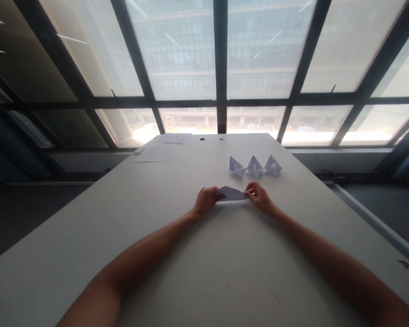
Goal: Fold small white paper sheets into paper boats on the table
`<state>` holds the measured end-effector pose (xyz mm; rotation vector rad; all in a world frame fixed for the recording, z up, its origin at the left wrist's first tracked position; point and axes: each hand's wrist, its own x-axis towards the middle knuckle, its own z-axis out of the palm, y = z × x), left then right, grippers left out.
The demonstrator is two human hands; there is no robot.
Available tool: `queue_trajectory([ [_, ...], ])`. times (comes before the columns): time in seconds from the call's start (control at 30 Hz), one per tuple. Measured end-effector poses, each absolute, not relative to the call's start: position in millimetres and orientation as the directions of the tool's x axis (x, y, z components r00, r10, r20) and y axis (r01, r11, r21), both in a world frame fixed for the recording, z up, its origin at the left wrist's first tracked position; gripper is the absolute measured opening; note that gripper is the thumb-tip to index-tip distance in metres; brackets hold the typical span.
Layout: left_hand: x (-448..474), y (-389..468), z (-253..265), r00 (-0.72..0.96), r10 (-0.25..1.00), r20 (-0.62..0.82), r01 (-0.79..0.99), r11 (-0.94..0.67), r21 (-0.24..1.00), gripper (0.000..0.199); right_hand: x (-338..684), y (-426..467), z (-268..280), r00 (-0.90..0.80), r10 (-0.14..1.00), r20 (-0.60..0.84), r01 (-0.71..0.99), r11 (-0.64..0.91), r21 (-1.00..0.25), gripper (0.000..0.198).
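Observation:
A folded sheet of white paper point(231, 194) with a low peak along its top edge is held just above the table, stretched between both hands. My left hand point(206, 200) is closed on its left end, the thumb lying across the front. At the other end, my right hand point(257, 196) pinches the right corner between thumb and fingers. Just beyond the hands, three folded paper boats stand in a row: a left one point(237, 167), a middle one point(255, 167) and a right one point(273, 166).
The white table point(177, 268) stretches away toward tall framed windows point(182, 50). Flat paper sheets point(152, 152) lie at its far left. A dark round hole point(202, 139) shows near the far edge. Dark curtains point(17, 141) hang beyond the left side.

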<state>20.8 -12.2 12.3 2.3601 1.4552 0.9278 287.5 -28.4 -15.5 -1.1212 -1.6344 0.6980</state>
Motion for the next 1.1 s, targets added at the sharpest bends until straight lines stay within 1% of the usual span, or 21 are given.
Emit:
queue_trajectory([
  [0.1, 20.8, -11.4, 10.5, 0.321, 0.857, 0.402, 0.714, -0.498, 0.492, 0.023, 287.7, -28.7, -15.3, -0.027, 0.887, 0.46, 0.386, 0.434, -0.814, 0.025],
  [0.23, 19.9, -9.5, 8.0, 0.337, 0.839, 0.426, 0.691, -0.528, 0.493, 0.023, 286.1, -33.2, -12.1, -0.06, 0.841, 0.538, 0.476, 0.498, -0.725, 0.022],
  [0.33, 19.6, -8.8, 7.1, 0.343, 0.833, 0.433, 0.689, -0.537, 0.487, 0.023, 283.8, -35.5, -10.1, -0.053, 0.815, 0.577, 0.481, 0.527, -0.701, 0.016],
  [0.43, 19.7, -9.0, 7.3, 0.352, 0.83, 0.434, 0.688, -0.543, 0.481, 0.024, 282.6, -35.2, -9.7, -0.119, 0.829, 0.546, 0.45, 0.535, -0.715, 0.017],
  [0.53, 19.6, -10.0, 8.5, 0.358, 0.827, 0.433, 0.693, -0.546, 0.47, 0.025, 282.7, -34.7, -9.1, -0.187, 0.845, 0.501, 0.458, 0.526, -0.717, 0.019],
  [0.7, 19.5, -11.6, 11.0, 0.372, 0.828, 0.419, 0.692, -0.549, 0.47, 0.025, 281.9, -37.1, -6.2, -0.209, 0.849, 0.485, 0.478, 0.522, -0.707, 0.021],
  [0.97, 19.7, -10.7, 10.6, 0.389, 0.821, 0.418, 0.675, -0.563, 0.477, 0.026, 282.7, -34.7, -10.5, -0.258, 0.885, 0.387, 0.452, 0.465, -0.762, 0.021],
  [1.03, 19.7, -10.6, 10.9, 0.392, 0.82, 0.416, 0.667, -0.565, 0.485, 0.025, 283.1, -33.5, -11.6, -0.26, 0.883, 0.392, 0.439, 0.469, -0.766, 0.02],
  [1.1, 20.0, -11.2, 11.6, 0.398, 0.817, 0.417, 0.657, -0.571, 0.493, 0.024, 283.3, -33.1, -11.7, -0.244, 0.87, 0.428, 0.425, 0.493, -0.759, 0.017],
])
